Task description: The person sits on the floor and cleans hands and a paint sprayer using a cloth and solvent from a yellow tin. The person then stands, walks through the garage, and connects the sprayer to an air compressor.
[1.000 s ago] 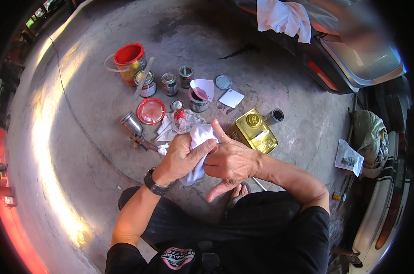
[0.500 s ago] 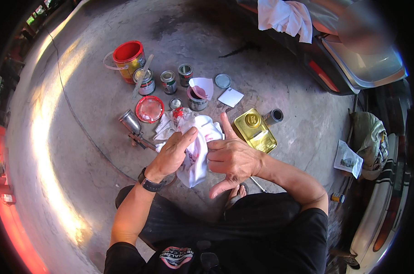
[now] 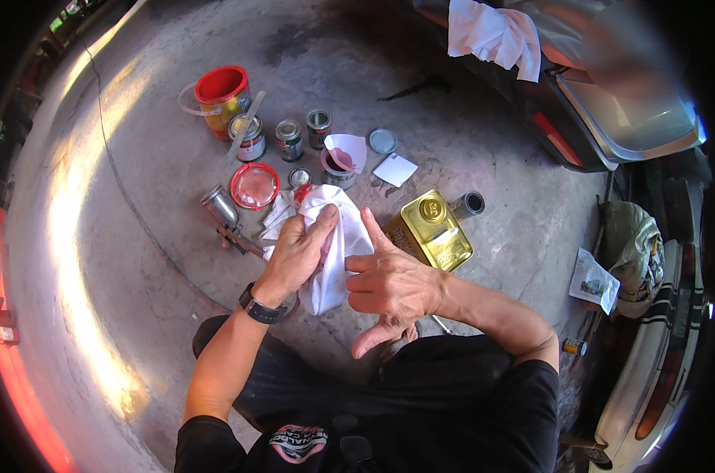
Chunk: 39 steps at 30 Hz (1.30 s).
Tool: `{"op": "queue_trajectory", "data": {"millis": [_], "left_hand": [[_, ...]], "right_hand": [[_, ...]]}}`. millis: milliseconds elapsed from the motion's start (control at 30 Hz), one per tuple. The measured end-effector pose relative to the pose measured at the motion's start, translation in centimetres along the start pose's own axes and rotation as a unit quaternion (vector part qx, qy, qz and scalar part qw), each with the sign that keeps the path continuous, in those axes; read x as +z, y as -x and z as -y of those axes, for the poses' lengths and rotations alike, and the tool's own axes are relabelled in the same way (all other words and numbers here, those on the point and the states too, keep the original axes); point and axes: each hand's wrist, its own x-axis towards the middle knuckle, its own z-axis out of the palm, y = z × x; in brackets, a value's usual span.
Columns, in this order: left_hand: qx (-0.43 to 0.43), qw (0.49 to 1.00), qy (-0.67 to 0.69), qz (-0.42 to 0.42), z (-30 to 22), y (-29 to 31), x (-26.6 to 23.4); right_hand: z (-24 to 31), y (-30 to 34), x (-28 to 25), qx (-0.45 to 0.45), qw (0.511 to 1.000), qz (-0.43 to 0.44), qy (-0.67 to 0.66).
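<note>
Grasping white fabric cloth [image 3: 343, 236] in left fingers [image 3: 323, 224], mid-frame, now less bunched, baring more surface beside part-spread, empty right fingers [image 3: 378, 234].

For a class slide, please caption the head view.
Left hand grips a white cloth, right hand close by; cans and spray gun on the floor.

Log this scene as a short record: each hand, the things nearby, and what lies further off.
Left hand: grips a white cloth, thumb on top
Right hand: beside the cloth, some fingers bent; contact with it unclear
Left wrist: dark watch
Nearby, left: sprayer on the floor
Nearby, right: gold can
Ahead: red lid, small cans, bucket with a red rim
Further off, upper right: white rag draped over a car
</note>
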Motion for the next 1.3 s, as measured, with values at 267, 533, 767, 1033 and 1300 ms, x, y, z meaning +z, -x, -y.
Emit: {"op": "queue_trajectory", "data": {"millis": [267, 533, 767, 1033, 1300], "left_hand": [[0.166, 0.975, -0.11, 0.103, 0.2, 0.6, 1.5], [0.151, 0.979, -0.125, -0.049, 1.8, 0.3, 3.2], [-0.021, 0.992, 0.075, -0.099, 2.5, -1.4, 2.2], [0.148, 0.94, -0.226, 0.21, -2.0, 0.5, -0.7], [0.127, 0.964, -0.201, 0.117, 0.2, 0.8, 1.7]], "right_hand": [[0.0, 0.5, 1.7, 0.005, 0.998, -0.012, -0.054], [-0.5, -0.7, 1.8, -0.025, 0.993, 0.066, 0.096], [-1.0, 0.1, 1.5, -0.015, 0.998, 0.043, 0.037], [0.7, 0.3, -0.4, 0.025, 0.981, 0.041, -0.187], [0.7, 0.8, 2.1, -0.044, 0.996, 0.036, -0.073]]}}
